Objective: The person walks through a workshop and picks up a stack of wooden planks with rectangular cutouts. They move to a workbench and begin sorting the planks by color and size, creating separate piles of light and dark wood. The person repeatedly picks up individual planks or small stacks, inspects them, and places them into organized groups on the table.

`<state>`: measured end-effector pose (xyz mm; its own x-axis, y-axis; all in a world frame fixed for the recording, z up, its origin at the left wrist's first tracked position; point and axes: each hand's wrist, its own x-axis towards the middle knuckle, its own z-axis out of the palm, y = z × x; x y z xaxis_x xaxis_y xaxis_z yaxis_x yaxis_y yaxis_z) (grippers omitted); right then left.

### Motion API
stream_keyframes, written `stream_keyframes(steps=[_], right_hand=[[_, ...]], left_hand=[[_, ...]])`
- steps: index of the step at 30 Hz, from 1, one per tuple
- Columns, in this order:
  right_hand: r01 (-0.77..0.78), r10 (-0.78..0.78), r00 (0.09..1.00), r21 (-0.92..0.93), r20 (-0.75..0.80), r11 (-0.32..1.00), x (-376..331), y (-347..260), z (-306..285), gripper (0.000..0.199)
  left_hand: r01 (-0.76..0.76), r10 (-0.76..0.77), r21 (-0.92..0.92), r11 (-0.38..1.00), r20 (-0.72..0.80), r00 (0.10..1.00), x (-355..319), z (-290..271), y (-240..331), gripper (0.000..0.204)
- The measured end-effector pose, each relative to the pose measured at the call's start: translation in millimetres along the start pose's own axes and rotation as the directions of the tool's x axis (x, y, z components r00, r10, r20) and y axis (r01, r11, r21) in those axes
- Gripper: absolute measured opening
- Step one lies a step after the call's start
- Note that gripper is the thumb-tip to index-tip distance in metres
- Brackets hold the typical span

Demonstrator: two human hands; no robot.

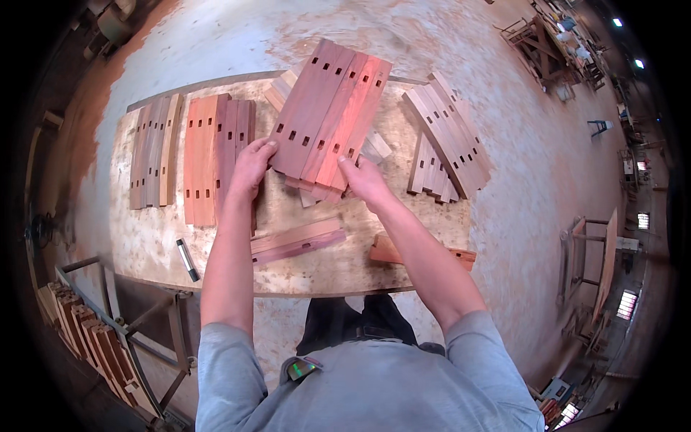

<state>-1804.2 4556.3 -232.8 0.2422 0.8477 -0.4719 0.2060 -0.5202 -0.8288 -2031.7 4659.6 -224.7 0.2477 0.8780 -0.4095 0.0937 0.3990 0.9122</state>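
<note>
Between my two hands is a row of reddish-brown wooden slats [327, 108], laid edge to edge and tilted up above the table, with small dark slots near both ends. My left hand [250, 169] grips the lower left corner, its thumb over the top face. At the lower right edge my right hand [364, 180] is closed the same way, thumb on the front. Under the held slats, the ends of more pieces poke out. Two loose slats [299, 241] lie below my hands, and an orange-red slat [386, 249] is partly covered by my right forearm.
The plywood table [151, 245] bears slotted slat stacks: a brown one [152, 151] far left, a reddish one [201, 158] beside it, and a greyish-brown one [446, 137] at right. A marker [187, 260] lies near the front edge. A metal rack [144, 317] with wood strips stands lower left.
</note>
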Motion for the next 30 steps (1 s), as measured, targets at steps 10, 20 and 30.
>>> stream_keyframes(steps=[10,20,30], right_hand=[[-0.060,0.057,0.998,0.076,0.037,0.995,-8.5,-19.8,-3.2,0.046],[-0.093,0.088,0.995,0.127,0.047,0.988,-12.2,-24.5,-3.0,0.045],[0.079,-0.078,0.996,-0.024,0.034,0.997,-26.5,10.2,-12.7,0.046]], left_hand=[[0.073,-0.061,-0.050,0.996,0.201,0.978,9.9,2.1,9.1,0.051],[0.072,-0.048,-0.137,0.988,0.171,0.984,7.5,5.3,5.6,0.051],[0.084,-0.055,-0.206,0.975,0.139,0.989,-35.6,13.1,-24.4,0.057]])
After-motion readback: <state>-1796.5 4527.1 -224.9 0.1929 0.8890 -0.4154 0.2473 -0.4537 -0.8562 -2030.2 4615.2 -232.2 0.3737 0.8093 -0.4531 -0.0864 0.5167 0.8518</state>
